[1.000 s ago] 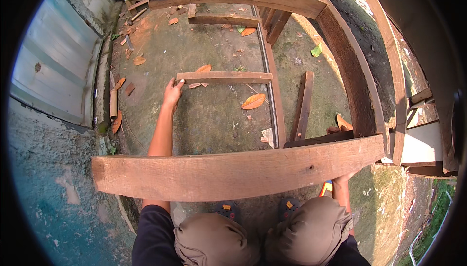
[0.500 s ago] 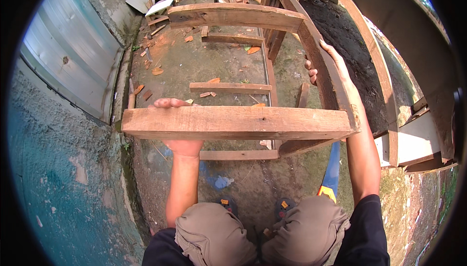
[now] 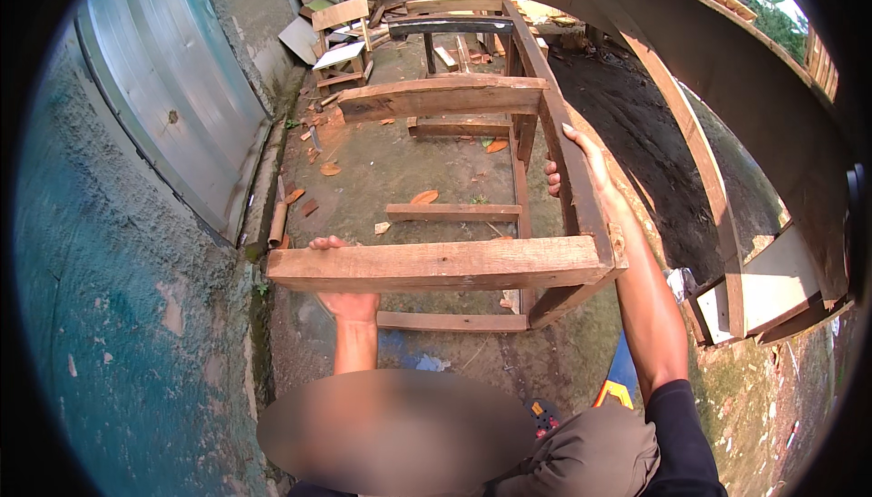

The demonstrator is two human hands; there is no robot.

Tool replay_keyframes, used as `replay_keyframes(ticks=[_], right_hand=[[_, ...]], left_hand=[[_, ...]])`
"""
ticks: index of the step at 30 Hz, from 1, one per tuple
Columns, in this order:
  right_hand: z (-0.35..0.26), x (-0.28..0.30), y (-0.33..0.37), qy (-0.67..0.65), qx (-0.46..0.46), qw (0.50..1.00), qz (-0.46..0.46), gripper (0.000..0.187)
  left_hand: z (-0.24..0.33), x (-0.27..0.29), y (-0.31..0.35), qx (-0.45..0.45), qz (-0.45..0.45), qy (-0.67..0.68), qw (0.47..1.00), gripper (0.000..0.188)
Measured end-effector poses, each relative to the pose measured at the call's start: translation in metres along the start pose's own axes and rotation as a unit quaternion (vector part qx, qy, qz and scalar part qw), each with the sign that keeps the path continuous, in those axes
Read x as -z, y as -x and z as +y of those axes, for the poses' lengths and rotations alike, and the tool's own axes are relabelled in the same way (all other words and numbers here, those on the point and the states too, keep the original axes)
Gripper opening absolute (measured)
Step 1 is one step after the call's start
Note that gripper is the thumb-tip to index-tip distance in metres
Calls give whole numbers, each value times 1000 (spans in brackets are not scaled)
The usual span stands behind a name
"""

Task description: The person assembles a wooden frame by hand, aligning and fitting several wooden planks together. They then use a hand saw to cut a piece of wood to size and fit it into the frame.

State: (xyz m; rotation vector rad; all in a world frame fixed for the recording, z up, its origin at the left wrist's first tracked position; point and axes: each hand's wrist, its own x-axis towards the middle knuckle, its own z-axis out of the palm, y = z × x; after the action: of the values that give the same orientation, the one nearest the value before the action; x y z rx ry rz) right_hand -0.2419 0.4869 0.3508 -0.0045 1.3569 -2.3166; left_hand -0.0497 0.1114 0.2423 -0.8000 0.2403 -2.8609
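Framework (image 3: 445, 99) of brown timber stands mid-picture, running back to upper centre. Left hand (image 3: 351, 304), left of centre: clamped on front crosspiece (image 3: 436, 263) near its left end, palm below, fingertips showing over the top. Right hand (image 3: 590, 157), right of centre: fingers wrapped round long side rail (image 3: 581, 213), some tips visible on its inner side. Blue-bladed saw (image 3: 622, 366) shows lower right; ribbed metal panel (image 3: 173, 88) fills upper left.
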Motion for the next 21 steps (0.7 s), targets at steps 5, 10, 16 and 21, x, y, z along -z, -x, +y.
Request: replay_keyframes(ticks=[5, 10, 16, 21], right_hand=[[9, -5, -2, 2, 3, 1000, -19, 62], [5, -2, 1, -4, -2, 999, -33, 61], [6, -12, 7, 14, 22, 999, -24, 61], [9, -17, 9, 20, 3, 999, -36, 59]], left_hand=[[-7, -8, 1, 3, -68, -97, 993, 44], [-6, -6, 15, 1, -71, -79, 994, 44], [-8, -19, 27, -13, -46, -85, 995, 42], [-8, -25, 44, -15, -23, -60, 998, 41]])
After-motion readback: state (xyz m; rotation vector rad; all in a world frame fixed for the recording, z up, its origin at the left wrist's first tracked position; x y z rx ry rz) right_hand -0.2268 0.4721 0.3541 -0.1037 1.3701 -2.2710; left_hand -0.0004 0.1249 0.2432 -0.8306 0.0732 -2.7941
